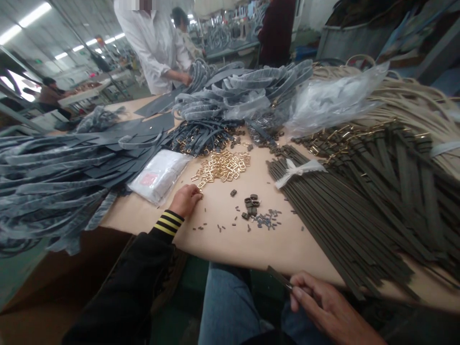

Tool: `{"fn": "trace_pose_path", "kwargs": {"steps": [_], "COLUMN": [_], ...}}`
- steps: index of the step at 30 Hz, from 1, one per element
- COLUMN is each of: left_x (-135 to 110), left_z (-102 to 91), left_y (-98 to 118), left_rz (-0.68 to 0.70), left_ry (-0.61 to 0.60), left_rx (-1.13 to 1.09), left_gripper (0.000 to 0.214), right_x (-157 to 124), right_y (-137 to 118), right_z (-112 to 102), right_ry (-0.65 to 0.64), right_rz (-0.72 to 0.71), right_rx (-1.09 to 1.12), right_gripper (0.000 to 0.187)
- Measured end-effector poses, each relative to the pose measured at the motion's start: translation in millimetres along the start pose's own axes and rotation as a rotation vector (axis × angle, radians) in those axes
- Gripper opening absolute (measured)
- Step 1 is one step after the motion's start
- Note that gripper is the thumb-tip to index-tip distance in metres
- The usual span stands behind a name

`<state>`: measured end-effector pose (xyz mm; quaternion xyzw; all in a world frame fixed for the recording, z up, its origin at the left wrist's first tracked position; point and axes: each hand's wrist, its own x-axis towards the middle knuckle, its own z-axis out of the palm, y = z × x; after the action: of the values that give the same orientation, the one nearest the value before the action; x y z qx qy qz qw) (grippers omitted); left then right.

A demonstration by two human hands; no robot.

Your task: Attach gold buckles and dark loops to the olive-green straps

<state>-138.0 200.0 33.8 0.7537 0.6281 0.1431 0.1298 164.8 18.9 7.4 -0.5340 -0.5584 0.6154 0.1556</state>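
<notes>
The **right hand** (pixel 323 306) is below the edge of the tabletop (pixel 223 244), over the person's lap. Its fingers (pixel 300 292) are closed on a thin **dark strap** (pixel 278 278), pinching it near one end. The strap's tip points up and left, toward the table edge.

The **left hand** (pixel 185 201) rests on the tabletop, its fingers curled. Whether they hold anything small, I cannot tell. Just beyond those fingertips lies a scattered heap of **gold buckles** (pixel 223 165). To their right are small dark loops (pixel 251 206) and tiny metal bits (pixel 266 220). A white plastic packet (pixel 160 175) lies just beyond the left hand.

Right of the loops, a bundle of dark straps (pixel 323 211) is tied with a white ribbon (pixel 296 170), and more dark straps with gold buckles (pixel 373 153) lie beyond it. Grey looped straps (pixel 53 177) are heaped on the left side of the tabletop, and more (pixel 237 91) lie farther ahead beside a clear plastic bag (pixel 334 100). Past them, a co-worker in a white shirt (pixel 154 45) has a hand on the grey straps.
</notes>
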Motion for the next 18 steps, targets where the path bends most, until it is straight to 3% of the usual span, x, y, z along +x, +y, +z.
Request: {"fn": "trace_pose_path", "kwargs": {"steps": [4, 7, 11, 14, 18], "left_x": [-3, -23, -83, -134, -173], "left_z": [-4.5, -1.6, 29.9, 60.7, 84.0], "left_y": [4, 27, 88, 133, 162], "left_rz": [0.017, 0.093, 0.220, 0.426, 0.496], "left_ry": [-0.018, -0.001, -0.047, -0.089, -0.054], "left_rx": [0.014, 0.028, -0.003, -0.100, -0.211], "left_gripper": [0.009, 0.011, 0.015, 0.020, 0.020], "right_x": [-2, -6, -11, -13, -16], "right_y": [-6, -8, -10, -12, -10], "right_z": [-1, -2, -2, -1, 0], "right_ry": [-0.003, 0.014, 0.093, 0.136, 0.183], "right_rz": [-0.025, -0.050, -0.058, -0.074, -0.096], "right_rx": [0.009, 0.031, 0.038, 0.074, 0.223], "right_gripper": [0.038, 0.034, 0.029, 0.030, 0.029]}}
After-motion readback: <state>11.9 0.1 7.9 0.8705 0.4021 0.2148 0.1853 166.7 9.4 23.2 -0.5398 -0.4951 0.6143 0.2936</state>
